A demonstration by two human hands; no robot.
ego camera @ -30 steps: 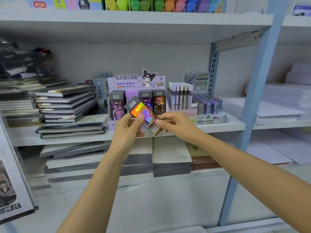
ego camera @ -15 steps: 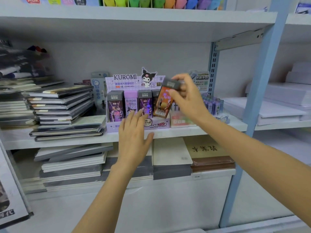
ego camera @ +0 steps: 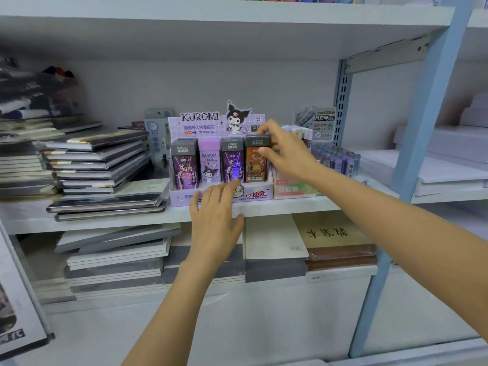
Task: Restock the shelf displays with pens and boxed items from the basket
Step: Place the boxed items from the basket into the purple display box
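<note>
A purple Kuromi display box (ego camera: 182, 198) stands on the middle shelf (ego camera: 105, 220) with a row of small upright boxes in it. My right hand (ego camera: 286, 151) pinches the grey top of an orange holographic box (ego camera: 254, 165), which stands upright in the rightmost slot. To its left stand a purple box (ego camera: 232, 165), a lilac Kuromi box (ego camera: 209, 163) and another purple box (ego camera: 184, 166). My left hand (ego camera: 215, 217) rests with straight fingers against the display box's front wall. No basket is in view.
Stacked notebooks (ego camera: 100, 165) lie left of the display, pen trays (ego camera: 335, 159) to its right. More notebooks (ego camera: 118, 254) and a brown book (ego camera: 332, 236) fill the shelf below. A blue upright post (ego camera: 422, 133) stands at the right.
My right hand carried the holographic box from in front of the shelf up and down into the rightmost slot. My left hand let go of it and came to the display box's front.
</note>
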